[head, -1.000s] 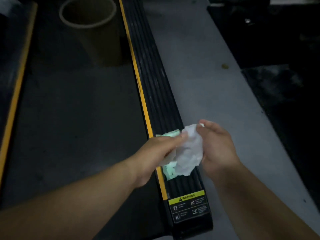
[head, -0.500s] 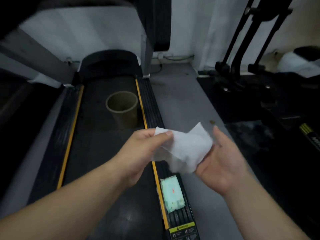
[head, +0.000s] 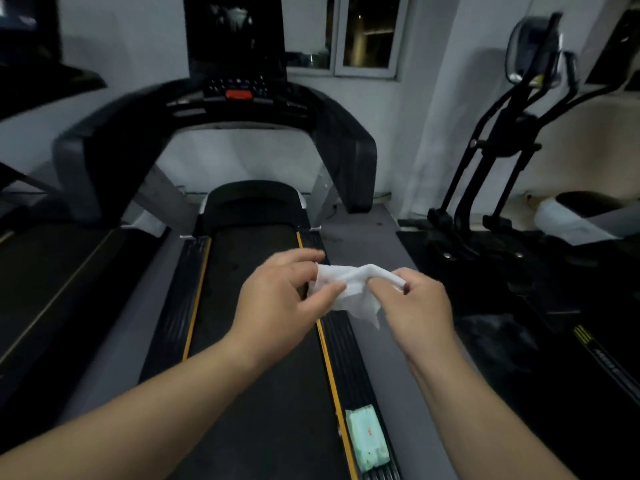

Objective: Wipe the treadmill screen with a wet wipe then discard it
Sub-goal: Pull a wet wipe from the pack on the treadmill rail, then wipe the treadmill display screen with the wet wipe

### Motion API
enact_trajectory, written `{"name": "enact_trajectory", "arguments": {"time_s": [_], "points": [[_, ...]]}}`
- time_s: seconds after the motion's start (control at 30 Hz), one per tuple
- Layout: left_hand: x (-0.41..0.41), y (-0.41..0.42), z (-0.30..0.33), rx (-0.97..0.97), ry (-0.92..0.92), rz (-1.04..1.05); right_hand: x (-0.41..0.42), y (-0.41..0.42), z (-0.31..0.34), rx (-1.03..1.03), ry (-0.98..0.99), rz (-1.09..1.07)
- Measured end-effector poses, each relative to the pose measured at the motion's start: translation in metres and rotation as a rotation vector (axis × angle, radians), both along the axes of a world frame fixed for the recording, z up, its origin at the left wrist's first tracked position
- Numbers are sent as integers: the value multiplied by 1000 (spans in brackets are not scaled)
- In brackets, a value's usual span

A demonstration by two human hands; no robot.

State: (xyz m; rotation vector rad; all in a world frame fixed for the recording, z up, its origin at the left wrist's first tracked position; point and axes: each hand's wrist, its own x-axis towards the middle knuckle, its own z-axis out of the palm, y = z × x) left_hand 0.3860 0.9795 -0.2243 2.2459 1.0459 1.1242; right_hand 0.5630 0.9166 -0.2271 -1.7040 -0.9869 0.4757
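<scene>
The wipe [head: 349, 289] hangs stretched above the treadmill's right side rail [head: 341, 344], pinched at one end by the left hand [head: 280, 299] and at the other by the right hand [head: 420, 303].

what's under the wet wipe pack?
The wet wipe pack lies on the treadmill's black ribbed right side rail, beside the yellow stripe. The rail beneath the pack is covered, so anything there is unseen.

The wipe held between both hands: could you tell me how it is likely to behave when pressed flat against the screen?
The wipe is probably floppy: it sags and creases between the left hand and right hand. It seems very light, pinched only by fingertips. It will likely bunch unless spread.
</scene>
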Motion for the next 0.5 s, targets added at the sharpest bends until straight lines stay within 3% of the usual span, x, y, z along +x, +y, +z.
{"name": "enact_trajectory", "arguments": {"time_s": [0.13,0.23,0.33,0.4,0.5], "points": [[-28,-15,19,469,140,89,-68,0,29,25,318,95],[-51,-19,25,675,200,84,-105,-6,50,-30,558,224],[-62,-27,28,743,306,37,-126,-8,63,-43,685,326],[-76,-29,34,706,377,-57,-132,-2,67,-57,722,280],[-115,-21,39,647,439,-164,-126,10,71,-45,520,103]]}}
